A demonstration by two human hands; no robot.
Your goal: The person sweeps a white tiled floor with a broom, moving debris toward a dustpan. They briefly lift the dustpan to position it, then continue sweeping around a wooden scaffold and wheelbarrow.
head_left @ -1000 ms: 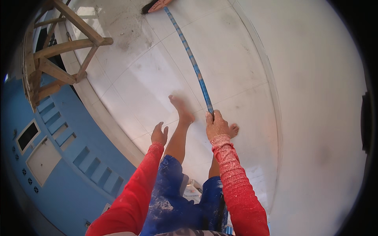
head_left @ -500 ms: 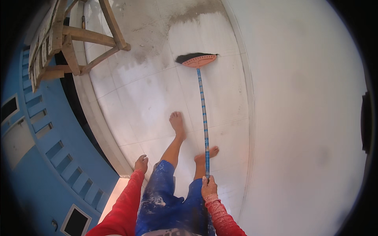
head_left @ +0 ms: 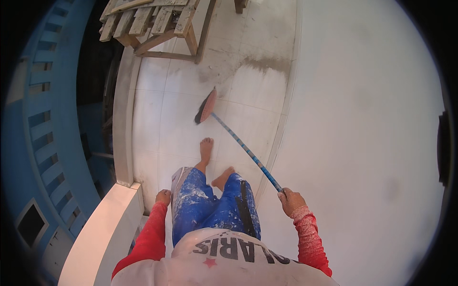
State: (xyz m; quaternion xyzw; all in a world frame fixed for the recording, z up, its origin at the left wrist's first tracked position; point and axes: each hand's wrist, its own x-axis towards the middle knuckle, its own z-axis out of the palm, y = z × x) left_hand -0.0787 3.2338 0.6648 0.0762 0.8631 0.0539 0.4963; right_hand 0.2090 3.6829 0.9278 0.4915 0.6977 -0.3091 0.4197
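My right hand grips the near end of a broom's blue handle. The handle slants up and left to an orange broom head with dark bristles, resting on the white tiled floor ahead of my bare feet. My left hand hangs at my side with curled fingers and holds nothing, close to a white low ledge. I wear red sleeves and blue paint-spattered shorts.
A wooden pallet-like frame stands on the floor at the top. A white wall fills the right side. A blue panelled door or wall curves along the left, with a dark gap beside it. A grey dusty patch marks the tiles.
The broom head has swung left and turned on edge. My right hand has moved out to the right with the handle. My view has shifted, bringing the wooden frame to the top.
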